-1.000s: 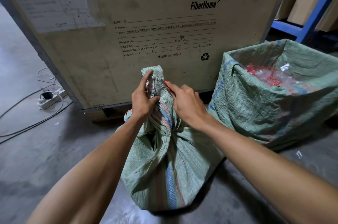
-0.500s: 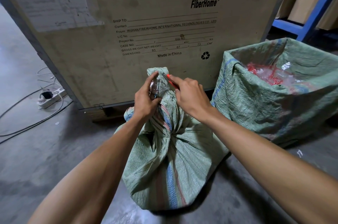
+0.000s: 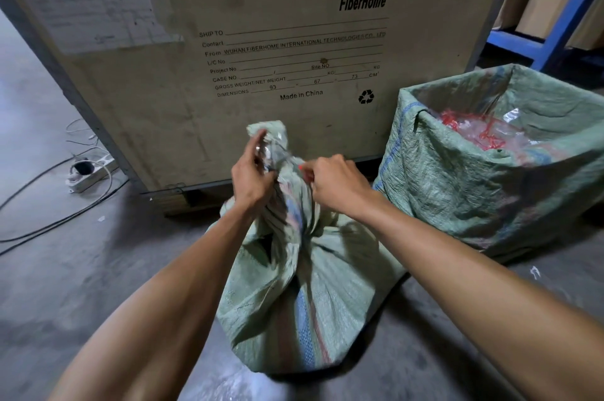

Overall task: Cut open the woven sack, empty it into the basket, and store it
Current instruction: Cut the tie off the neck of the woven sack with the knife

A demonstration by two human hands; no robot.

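A green woven sack (image 3: pixel 304 296) with blue and red stripes stands on the floor, its neck bunched and wrapped tight. My left hand (image 3: pixel 253 176) grips the twisted neck just under its loose top flap. My right hand (image 3: pixel 336 183) is closed around a small red-handled cutter (image 3: pixel 302 170) held against the right side of the neck; its blade is hidden by the fabric. To the right stands the basket (image 3: pixel 434 178), lined with the same green weave, holding clear plastic bags with red ties.
A big FiberHome shipping crate (image 3: pixel 261 50) rises directly behind the sack. A power strip (image 3: pixel 90 171) and cables lie on the concrete floor at left. A blue rack (image 3: pixel 562 31) with cartons stands at far right.
My right hand has slid down from the top of the neck to its right side with the cutter. The left hand keeps its grip; the top flap now stands freer.
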